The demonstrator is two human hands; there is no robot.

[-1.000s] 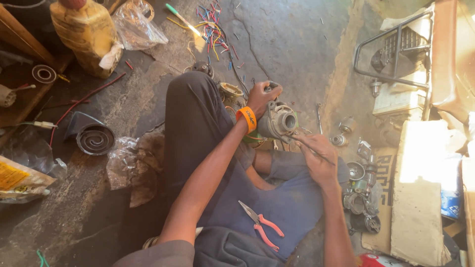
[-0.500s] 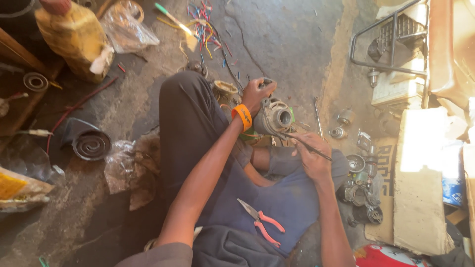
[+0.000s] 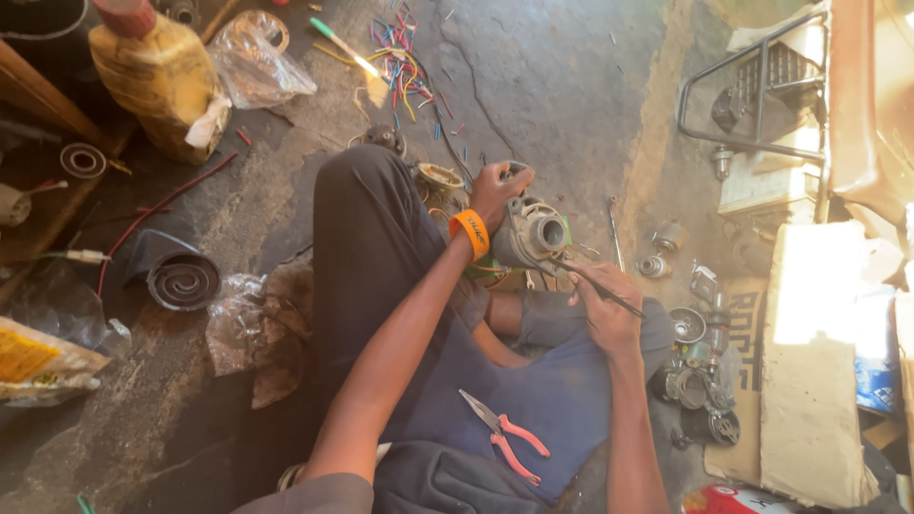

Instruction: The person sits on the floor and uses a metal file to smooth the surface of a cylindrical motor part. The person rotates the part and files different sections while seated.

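My left hand (image 3: 497,190) clenches the grey motor housing (image 3: 529,234) above my knee, its bore facing up toward me, axis running from my palm toward the right. My right hand (image 3: 602,306) grips a thin rod (image 3: 592,287), tip at the bore. Housing stripped; loose parts (image 3: 700,357) lie right of it, unassembled; pliers (image 3: 503,433) on my lap.

I see the motor housing (image 3: 533,233) over my knee between my left hand (image 3: 497,190) and right hand (image 3: 606,306), pliers (image 3: 505,436) on my lap, loose parts (image 3: 700,357) along the floor's right edge.
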